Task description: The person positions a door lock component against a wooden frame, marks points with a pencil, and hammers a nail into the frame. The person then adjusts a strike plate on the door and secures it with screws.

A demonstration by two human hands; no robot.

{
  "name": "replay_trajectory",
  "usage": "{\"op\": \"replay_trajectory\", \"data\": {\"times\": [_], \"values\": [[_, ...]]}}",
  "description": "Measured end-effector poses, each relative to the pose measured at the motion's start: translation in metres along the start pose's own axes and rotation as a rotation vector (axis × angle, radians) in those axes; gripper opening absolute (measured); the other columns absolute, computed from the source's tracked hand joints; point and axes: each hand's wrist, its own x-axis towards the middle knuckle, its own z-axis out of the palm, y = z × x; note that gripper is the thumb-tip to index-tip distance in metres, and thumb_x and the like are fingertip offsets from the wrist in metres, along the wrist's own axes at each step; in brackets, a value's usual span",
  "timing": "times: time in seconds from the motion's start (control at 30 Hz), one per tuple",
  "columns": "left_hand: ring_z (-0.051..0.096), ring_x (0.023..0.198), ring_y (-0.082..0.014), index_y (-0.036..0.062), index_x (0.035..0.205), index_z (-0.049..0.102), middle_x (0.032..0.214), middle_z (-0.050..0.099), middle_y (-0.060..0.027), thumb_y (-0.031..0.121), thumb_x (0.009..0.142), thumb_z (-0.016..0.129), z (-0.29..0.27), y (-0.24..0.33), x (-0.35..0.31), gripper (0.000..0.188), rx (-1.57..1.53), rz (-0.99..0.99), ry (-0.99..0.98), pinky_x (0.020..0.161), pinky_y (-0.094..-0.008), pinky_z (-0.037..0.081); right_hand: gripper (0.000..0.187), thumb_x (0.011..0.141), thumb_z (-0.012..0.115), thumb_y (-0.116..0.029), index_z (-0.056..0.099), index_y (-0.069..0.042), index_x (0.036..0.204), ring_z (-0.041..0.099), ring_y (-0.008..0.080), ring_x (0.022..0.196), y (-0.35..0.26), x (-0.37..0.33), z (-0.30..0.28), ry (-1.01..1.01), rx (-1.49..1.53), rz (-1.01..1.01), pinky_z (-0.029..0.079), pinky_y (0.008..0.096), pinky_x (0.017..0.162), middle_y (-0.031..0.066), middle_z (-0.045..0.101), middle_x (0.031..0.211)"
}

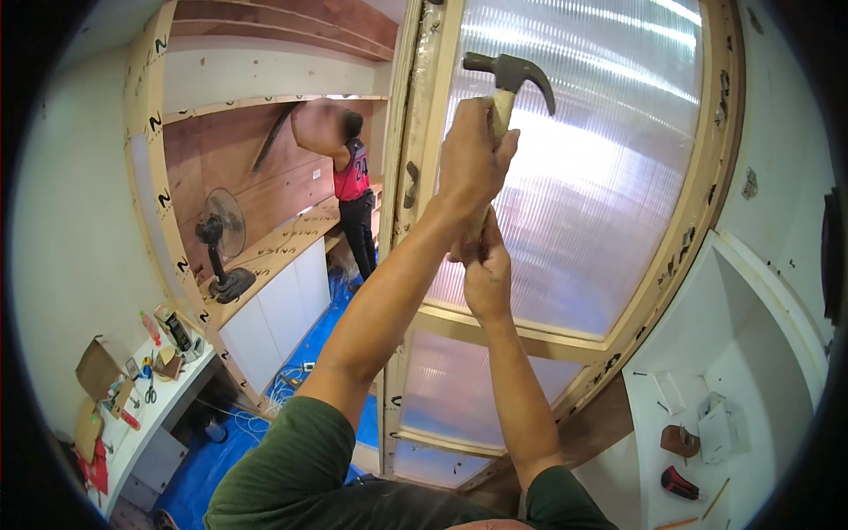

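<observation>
A claw hammer [505, 72] with a dark head and a pale wooden handle is held upright in front of a translucent ribbed panel [609, 221]. My left hand [477, 155] is closed round the upper handle, just under the head. Below it, my right hand [486, 265] is closed at the handle's lower end, and its fingers partly hide that end. The panel sits in a pale wooden door frame [521, 325]. A dark door handle [412, 184] is fixed to the frame's left upright.
A person [355, 190] in a red top works by wooden shelving at the far left. A black fan [221, 234] stands on the counter there. Blue sheeting [309, 340] and white cables cover the floor. Tools lie on a white desk [168, 397] and a white shelf unit [654, 450].
</observation>
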Motion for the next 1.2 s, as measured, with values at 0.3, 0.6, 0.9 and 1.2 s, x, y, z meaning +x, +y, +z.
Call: {"op": "replay_trajectory", "data": {"times": [0.3,0.6,0.9,1.2], "values": [[0.067,0.098,-0.0427,-0.0024,0.128,0.054,0.115,0.062,-0.0238,0.015,0.091,0.081,-0.003,-0.002,0.002,0.049,-0.032,-0.039,-0.018,0.086,-0.0487,0.054,0.058,0.113,0.059,-0.021,0.039,-0.005,0.164,0.062,0.0101,0.089,-0.017,-0.002,0.009,0.030,-0.045,-0.029,0.056,0.0286,0.083,0.0045,0.068,0.115],[0.070,0.098,-0.0314,-0.0063,0.130,0.058,0.112,0.068,-0.0210,0.014,0.091,0.084,-0.007,0.004,-0.006,0.051,0.007,-0.010,-0.086,0.088,-0.0410,0.056,0.060,0.112,0.060,-0.021,0.036,-0.004,0.165,0.060,0.0097,0.089,-0.008,-0.012,0.014,0.040,-0.045,-0.071,0.053,0.0278,0.082,0.0027,0.064,0.104],[0.070,0.096,-0.0316,-0.0059,0.128,0.058,0.110,0.068,-0.0214,0.013,0.090,0.083,-0.002,-0.004,-0.008,0.049,0.000,0.008,0.006,0.087,-0.0412,0.056,0.060,0.112,0.061,-0.024,0.039,-0.004,0.164,0.058,0.0096,0.089,-0.007,-0.008,0.007,0.015,-0.018,-0.082,0.053,0.0287,0.084,0.0025,0.065,0.107],[0.070,0.106,-0.0397,-0.0063,0.133,0.056,0.117,0.067,-0.0246,0.018,0.092,0.082,-0.005,0.013,-0.017,0.054,0.012,-0.077,-0.091,0.092,-0.0459,0.055,0.064,0.112,0.061,-0.025,0.035,-0.004,0.166,0.058,0.0102,0.091,-0.014,-0.018,0.003,0.028,-0.037,-0.014,0.055,0.0297,0.087,0.0031,0.066,0.117]]}}
